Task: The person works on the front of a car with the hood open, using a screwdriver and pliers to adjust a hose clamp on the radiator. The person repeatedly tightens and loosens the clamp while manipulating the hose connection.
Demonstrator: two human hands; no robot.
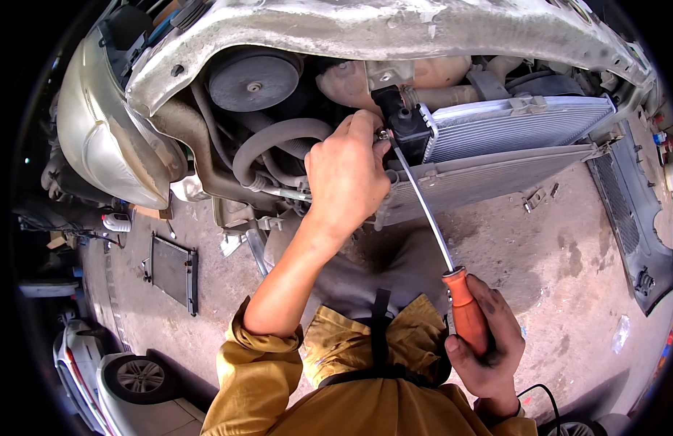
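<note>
My right hand (499, 345), dark with grime, is wrapped round the orange handle of a long screwdriver (426, 207). Its steel shaft slants up and to the left, with the tip at a small metal fitting (383, 134), apparently a hose clamp, beside the black end of a radiator (521, 127). At that same fitting the fingers of my left hand (349, 167) are closed; what they pinch is hidden behind the knuckles. A thick curved black hose (267, 142) runs just left of this hand. Below the radiator lies a second, flatter finned panel (489, 182).
The pale front crossmember (394, 29) of the car arches over the work, with a headlight (107, 138) at left. On the floor lie a loose radiator (173, 272), a grey bumper panel (627, 211) and small metal parts (534, 200). A car (140, 389) stands at lower left.
</note>
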